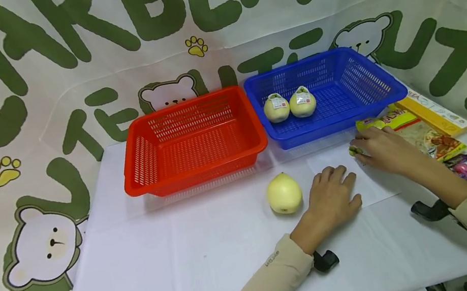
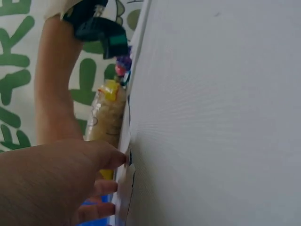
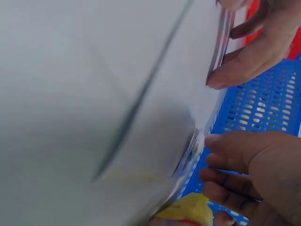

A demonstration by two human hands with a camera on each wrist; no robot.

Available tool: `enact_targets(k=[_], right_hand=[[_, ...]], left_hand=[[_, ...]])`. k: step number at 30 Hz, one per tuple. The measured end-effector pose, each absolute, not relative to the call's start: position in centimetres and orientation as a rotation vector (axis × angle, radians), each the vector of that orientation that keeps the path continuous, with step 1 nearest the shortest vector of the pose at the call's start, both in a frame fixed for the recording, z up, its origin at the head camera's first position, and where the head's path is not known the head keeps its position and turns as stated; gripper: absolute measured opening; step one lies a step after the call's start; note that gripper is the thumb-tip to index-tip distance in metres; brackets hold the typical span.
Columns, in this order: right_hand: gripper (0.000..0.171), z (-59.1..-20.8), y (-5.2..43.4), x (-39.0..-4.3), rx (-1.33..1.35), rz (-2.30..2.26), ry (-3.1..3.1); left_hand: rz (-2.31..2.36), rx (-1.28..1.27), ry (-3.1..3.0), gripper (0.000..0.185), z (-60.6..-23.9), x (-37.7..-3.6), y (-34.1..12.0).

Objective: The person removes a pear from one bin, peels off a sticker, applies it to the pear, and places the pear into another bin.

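In the head view my left hand (image 1: 334, 198) rests on a white paper sheet (image 1: 382, 187), fingers spread and slightly bent. A pale yellow pear (image 1: 284, 193) sits on the table to the left of it. My right hand (image 1: 385, 151) reaches to the sheet's far part, pinching a small greenish piece (image 1: 355, 150) at its thumb and fingertips. In the right wrist view this small patterned piece (image 3: 194, 149) lies close to the thumb; its kind I cannot tell. There my left hand (image 3: 256, 52) presses on the sheet farther up.
A red basket (image 1: 196, 175) stands at the back left. Beside it a blue basket (image 1: 328, 130) holds two pale round fruits (image 1: 289, 105) with labels. Food packets (image 1: 441, 141), a yellow box (image 1: 434, 114) and small wrapped sweets (image 1: 462, 170) lie at the right.
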State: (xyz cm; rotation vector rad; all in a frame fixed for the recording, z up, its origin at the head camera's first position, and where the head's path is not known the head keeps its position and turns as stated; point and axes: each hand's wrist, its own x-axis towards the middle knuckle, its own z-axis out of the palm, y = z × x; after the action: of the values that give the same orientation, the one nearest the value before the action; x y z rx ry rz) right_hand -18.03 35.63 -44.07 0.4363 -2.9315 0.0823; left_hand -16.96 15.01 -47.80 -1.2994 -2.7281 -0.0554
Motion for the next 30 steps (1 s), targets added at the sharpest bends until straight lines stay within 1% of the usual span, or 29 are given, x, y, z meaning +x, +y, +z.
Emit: enact_targets(k=[3, 7, 10, 14, 18, 22, 24, 26, 30], right_hand=[[0.022, -44.3, 35.6, -19.2, 0.466, 0.085, -2.941], [0.008, -44.5, 35.9, -20.2, 0.492, 0.081, -2.939], [0.009, -44.2, 36.2, -20.3, 0.503, 0.096, -2.916], [0.008, -42.9, 36.6, -19.8, 0.521, 0.131, -2.888], [0.007, -40.7, 37.2, -18.6, 0.456, 0.212, -2.879], [0.009, -38.5, 37.3, -17.1, 0.417, 0.332, -2.836], [0.012, -37.6, 37.0, -16.5, 0.448, 0.373, -2.808], [0.015, -36.8, 36.3, -16.0, 0.503, 0.405, -2.786], [0.021, -35.3, 33.8, -14.7, 0.573, 0.482, -2.798]], left_hand=[[-0.057, -1.296, -2.721, 0.048, -48.0, -17.0, 15.1], [-0.056, -1.288, -2.731, 0.054, -48.3, -17.1, 15.3], [-0.032, -1.273, -2.758, 0.058, -48.4, -17.1, 15.6], [-0.021, -1.254, -2.781, 0.059, -48.3, -17.3, 15.8], [-0.036, -1.252, -2.805, 0.059, -48.0, -17.4, 16.0], [-0.103, -1.26, -2.85, 0.066, -47.7, -17.3, 16.3], [-0.246, -1.26, -2.871, 0.07, -47.5, -17.2, 16.3], [-0.546, -1.252, -2.881, 0.068, -46.9, -17.0, 15.9], [-1.398, -1.142, -2.735, 0.051, -44.5, -16.8, 13.8]])
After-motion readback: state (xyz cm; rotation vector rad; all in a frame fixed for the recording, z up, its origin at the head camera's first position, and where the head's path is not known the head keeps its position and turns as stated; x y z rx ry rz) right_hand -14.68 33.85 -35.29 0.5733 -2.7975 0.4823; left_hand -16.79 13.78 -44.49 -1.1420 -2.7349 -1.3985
